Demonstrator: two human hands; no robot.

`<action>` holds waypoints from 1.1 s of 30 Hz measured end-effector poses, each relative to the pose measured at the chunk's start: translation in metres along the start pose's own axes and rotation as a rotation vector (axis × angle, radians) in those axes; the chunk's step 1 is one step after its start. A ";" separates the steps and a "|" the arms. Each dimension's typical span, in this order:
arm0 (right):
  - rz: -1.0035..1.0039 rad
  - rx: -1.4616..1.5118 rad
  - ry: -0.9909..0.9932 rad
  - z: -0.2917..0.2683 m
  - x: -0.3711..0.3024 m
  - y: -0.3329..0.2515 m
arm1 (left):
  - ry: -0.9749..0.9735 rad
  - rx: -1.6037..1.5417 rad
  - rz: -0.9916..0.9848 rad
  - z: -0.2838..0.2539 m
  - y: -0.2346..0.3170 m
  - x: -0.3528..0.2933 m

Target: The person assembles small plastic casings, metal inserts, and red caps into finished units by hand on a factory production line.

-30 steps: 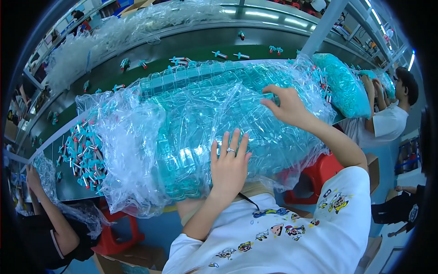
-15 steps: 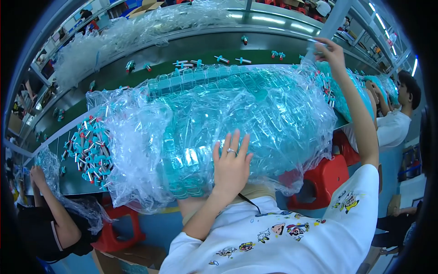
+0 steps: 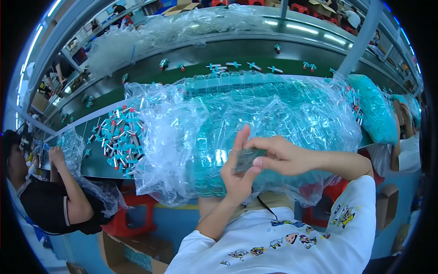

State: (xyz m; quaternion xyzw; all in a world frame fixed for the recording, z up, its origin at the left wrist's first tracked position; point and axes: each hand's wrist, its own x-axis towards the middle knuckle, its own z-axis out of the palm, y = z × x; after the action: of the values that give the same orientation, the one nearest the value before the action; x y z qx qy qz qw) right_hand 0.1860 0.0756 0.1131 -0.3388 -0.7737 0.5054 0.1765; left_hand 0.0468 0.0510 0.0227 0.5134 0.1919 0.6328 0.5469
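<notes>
The green belt (image 3: 255, 55) runs along the far side of the large clear bag (image 3: 283, 121), which bulges with teal plastic pieces and lies directly before the person; the whole scene now sits farther right in the view than half a second ago. Beyond the bag's far left part stretches a heap of crumpled film (image 3: 150, 39). Well to its left, a co-worker in a dark top (image 3: 52, 208) now shows more fully, head included. A smaller teal-filled bag (image 3: 374, 109) lies at its right end, and a red stool (image 3: 132, 212) stands below its near left corner. Against its left end, a pile of silver, red and teal parts (image 3: 121, 137) looks unchanged. The right hand (image 3: 283, 157), earlier stretched past the bag's far right corner, is now back over its near middle, thumb and index finger pinching a small see-through piece (image 3: 245, 160). The left hand (image 3: 235, 178), earlier spread flat on the bag, is now raised and turned behind that piece, fingers extended; whether it grips too, I cannot tell.
</notes>
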 end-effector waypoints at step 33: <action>0.089 -0.986 0.109 -0.176 0.272 0.176 | -0.119 -0.066 -0.048 -0.045 0.002 -0.045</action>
State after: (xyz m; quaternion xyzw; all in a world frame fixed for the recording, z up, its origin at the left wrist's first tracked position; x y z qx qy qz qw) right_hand 0.1625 0.4293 0.0110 -0.4407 -0.8950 0.0679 0.0135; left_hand 0.0016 0.0241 -0.0130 0.5269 0.1503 0.5938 0.5892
